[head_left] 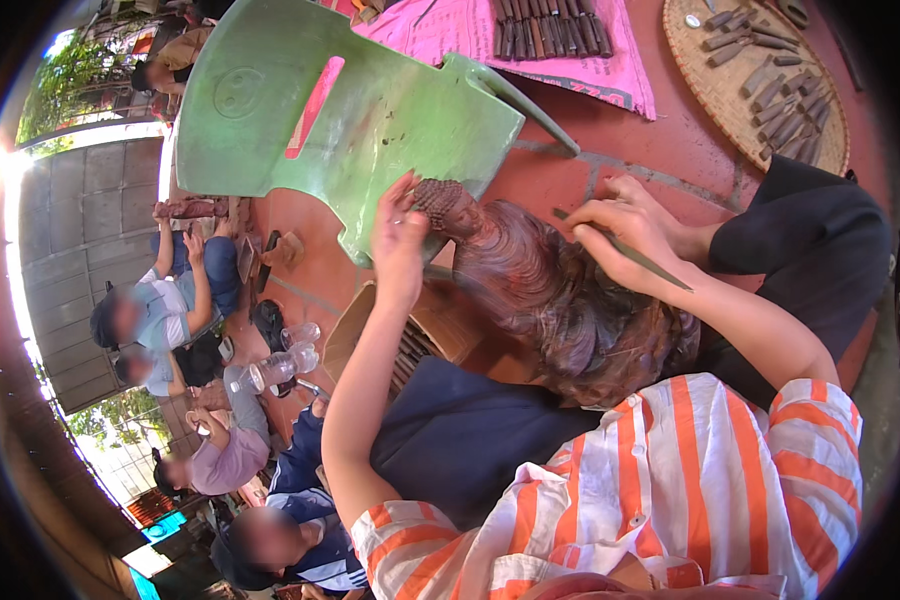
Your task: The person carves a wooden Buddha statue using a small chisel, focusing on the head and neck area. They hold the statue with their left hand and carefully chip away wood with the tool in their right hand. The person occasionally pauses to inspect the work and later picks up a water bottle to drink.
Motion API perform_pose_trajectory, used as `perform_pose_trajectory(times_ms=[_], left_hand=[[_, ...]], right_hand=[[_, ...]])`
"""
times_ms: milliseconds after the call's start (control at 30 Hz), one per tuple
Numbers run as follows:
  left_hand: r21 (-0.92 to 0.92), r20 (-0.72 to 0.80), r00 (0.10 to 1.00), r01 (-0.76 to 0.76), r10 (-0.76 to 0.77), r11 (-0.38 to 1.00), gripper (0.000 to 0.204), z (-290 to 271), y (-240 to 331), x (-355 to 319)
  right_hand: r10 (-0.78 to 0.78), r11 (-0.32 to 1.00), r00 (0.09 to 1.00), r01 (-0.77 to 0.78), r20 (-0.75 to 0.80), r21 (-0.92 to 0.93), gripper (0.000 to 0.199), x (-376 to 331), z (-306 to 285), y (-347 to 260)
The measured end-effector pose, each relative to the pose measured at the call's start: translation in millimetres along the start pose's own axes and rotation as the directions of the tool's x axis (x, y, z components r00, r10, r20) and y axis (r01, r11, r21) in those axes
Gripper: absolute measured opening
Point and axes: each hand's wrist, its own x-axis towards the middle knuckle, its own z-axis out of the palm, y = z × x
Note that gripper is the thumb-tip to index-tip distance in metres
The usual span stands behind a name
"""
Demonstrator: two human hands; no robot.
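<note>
Okay, the workpiece is the carved wooden Buddha statue (530,265), tilted, base down by the person's lap, head toward the green plastic chair (400,110). Left hand (400,240) is at the curled hair; can't tell if those fingers grip or only brace. Right hand (625,230) grasps a slim pointed tool (650,264) pen-style, front end by the shoulder, contact unclear. I'd brace the head firmly, keep left fingers out of the tool's line, trap the base with the legs. Short, light strokes along the robe folds; watch the rear point near the forearm.
</note>
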Motion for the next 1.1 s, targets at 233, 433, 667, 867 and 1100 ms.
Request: perform_pose_trajectory(times_ms=[233, 433, 667, 867, 1100], left_hand=[[0.633, 0.322, 0.584, 0.453, -0.745, 0.628, 0.055, -21, 39, -29], [0.185, 0.297, 0.672, 0.657, -0.679, 0.731, 0.054, 28, 0, -81], [-0.05, 0.22, 0.767, 0.626, -0.603, 0.778, 0.068, 28, -15, -99], [-0.046, 0.316, 0.755, 0.617, -0.574, 0.786, 0.068, 19, -29, -97], [-0.036, 0.411, 0.749, 0.583, -0.519, 0.812, 0.073, 14, -48, -84]], right_hand=[[0.019, 0.998, 0.999, -0.016, 0.047, -0.063, 0.02, -48, -12, 89], [-0.058, 0.992, 0.99, 0.044, 0.125, 0.115, 0.025, -41, -5, 111], [0.08, 0.962, 0.975, -0.131, 0.209, 0.24, 0.027, -41, -4, 74], [0.41, 0.789, 0.909, -0.396, 0.077, 0.471, 0.036, -47, 15, 81], [0.233, 0.845, 0.948, -0.309, 0.218, 0.438, 0.049, -53, -11, 56]])
